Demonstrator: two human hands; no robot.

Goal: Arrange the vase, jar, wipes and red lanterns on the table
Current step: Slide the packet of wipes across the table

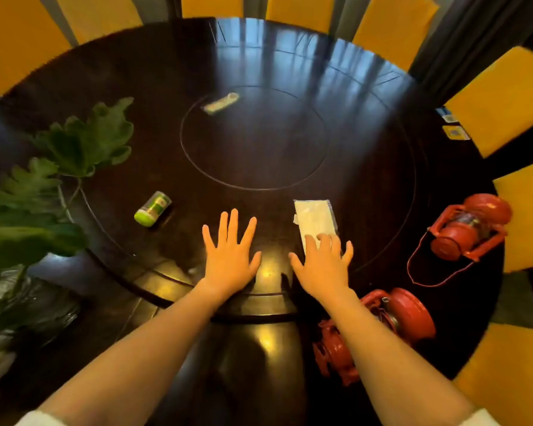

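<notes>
**Both hands flat on the big round table, stuff scattered all around**

Starting at the fingers: the left hand (230, 256) has all five spread wide and lies palm down on the dark table (259, 56), holding nothing. The right hand (323, 265) is spread open too, palm down, and its fingertips (323, 239) sit on the near end of the pack of wipes (313, 218). No grip there, just resting on top. The pack is white, lying flat, running away from the hand toward the table's centre ring.

Out to the left, the jar (152, 209) lies tipped on its side, green lid pointing toward the near edge, well apart from the left hand. Further left, right at the table's edge, is the glass vase (22, 305) with big green leaves (83, 142) fanning up over the tabletop.

On the right, one red lantern (471, 226) lies on its side near the rim, wire handle looped out toward the near side. A second red lantern (406, 318) is also on its side just beside the right forearm, partly hidden by it.

Way out past the centre ring there's a small pale packet (221, 103), too blurry to tell what it is. Yellow chairs (499, 99) ring the table.
</notes>
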